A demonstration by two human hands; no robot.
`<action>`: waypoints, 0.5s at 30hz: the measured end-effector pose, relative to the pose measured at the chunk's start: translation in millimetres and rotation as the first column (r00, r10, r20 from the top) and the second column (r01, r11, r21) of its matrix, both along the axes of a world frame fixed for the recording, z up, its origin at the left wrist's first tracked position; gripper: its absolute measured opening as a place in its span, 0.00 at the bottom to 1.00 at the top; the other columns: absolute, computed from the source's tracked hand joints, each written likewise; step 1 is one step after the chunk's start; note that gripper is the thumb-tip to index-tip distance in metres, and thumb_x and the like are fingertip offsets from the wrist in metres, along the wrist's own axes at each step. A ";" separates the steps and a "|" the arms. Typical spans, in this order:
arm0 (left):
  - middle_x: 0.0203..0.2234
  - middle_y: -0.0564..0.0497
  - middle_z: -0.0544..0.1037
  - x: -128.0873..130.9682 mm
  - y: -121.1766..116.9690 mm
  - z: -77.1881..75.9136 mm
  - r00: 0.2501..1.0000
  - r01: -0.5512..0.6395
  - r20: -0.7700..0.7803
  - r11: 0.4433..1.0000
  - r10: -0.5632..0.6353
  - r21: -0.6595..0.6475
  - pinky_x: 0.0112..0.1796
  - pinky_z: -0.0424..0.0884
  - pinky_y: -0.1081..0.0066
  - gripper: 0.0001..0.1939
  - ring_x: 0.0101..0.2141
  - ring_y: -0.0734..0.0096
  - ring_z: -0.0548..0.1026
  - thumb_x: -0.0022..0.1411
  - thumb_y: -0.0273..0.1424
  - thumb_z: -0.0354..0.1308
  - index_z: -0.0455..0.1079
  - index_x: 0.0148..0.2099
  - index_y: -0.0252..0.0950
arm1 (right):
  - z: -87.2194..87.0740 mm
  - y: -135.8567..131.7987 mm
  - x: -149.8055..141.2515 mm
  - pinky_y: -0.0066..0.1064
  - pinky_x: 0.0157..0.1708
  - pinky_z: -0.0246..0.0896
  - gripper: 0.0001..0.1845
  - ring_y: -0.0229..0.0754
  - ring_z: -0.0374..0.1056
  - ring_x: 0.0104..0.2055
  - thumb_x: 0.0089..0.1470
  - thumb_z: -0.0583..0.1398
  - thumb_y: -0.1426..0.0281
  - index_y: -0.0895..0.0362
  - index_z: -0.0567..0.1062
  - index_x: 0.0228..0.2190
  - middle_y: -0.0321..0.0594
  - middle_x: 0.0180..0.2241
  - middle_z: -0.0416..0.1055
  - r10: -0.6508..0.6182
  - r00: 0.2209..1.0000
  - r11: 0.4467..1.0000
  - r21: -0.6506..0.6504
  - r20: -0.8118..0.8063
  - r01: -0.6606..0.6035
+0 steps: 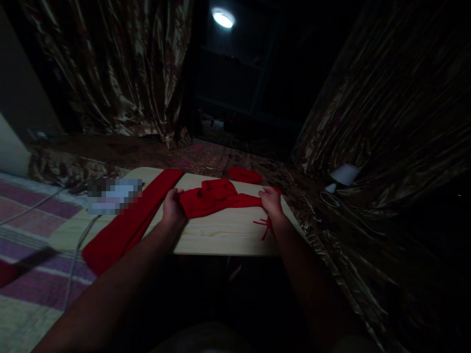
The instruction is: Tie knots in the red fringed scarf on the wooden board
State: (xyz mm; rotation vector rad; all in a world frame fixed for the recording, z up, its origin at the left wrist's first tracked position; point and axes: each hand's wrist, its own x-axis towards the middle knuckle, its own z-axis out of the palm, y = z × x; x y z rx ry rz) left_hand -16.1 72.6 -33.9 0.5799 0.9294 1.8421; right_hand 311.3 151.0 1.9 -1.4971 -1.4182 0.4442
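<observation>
A red knitted-looking cloth, with small dark spots or holes near its left part, stretches between my hands over the pale wooden table. My left hand is closed on its left end, thumb up. At the other end, my right hand grips a narrower part, and thin red strings hang below it. Left of my left hand lies a long folded red cloth, slanting across the table. Behind the held cloth sits an oblong red piece at the far edge.
A blurred-out object lies on the table's left, with a grey cable running down from it. A striped bedspread is at the left. A small white lamp stands on the right. Patterned curtains hang behind.
</observation>
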 end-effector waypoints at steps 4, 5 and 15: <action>0.34 0.50 0.79 4.2 -4.0 -0.4 0.999 -0.028 0.016 1.000 0.028 -0.010 0.41 0.76 0.63 0.16 0.36 0.64 0.79 0.44 0.30 0.64 0.65 0.37 0.39 | -3.2 -6.0 -32.8 0.40 0.59 0.59 0.25 0.49 0.69 0.56 0.48 0.66 0.63 0.59 0.77 0.48 0.51 0.52 0.74 0.246 0.906 0.969 -0.118 0.344 -0.218; 0.35 0.50 0.79 4.9 -4.4 -0.9 0.999 -0.036 0.013 0.999 0.037 -0.011 0.41 0.75 0.64 0.18 0.35 0.66 0.79 0.43 0.27 0.64 0.66 0.39 0.39 | -2.4 -6.7 -38.6 0.40 0.61 0.56 0.30 0.50 0.65 0.60 0.47 0.67 0.62 0.59 0.75 0.52 0.52 0.57 0.71 0.275 0.873 0.961 -0.141 0.403 -0.238; 0.41 0.45 0.79 4.0 -9.6 1.9 0.999 -0.021 0.027 0.999 0.023 -0.041 0.37 0.74 0.68 0.20 0.34 0.68 0.77 0.38 0.18 0.59 0.71 0.38 0.34 | 16.3 8.3 -46.8 0.31 0.41 0.67 0.14 0.47 0.75 0.40 0.52 0.64 0.63 0.60 0.79 0.36 0.47 0.36 0.79 0.367 0.873 0.828 -0.539 0.320 -0.151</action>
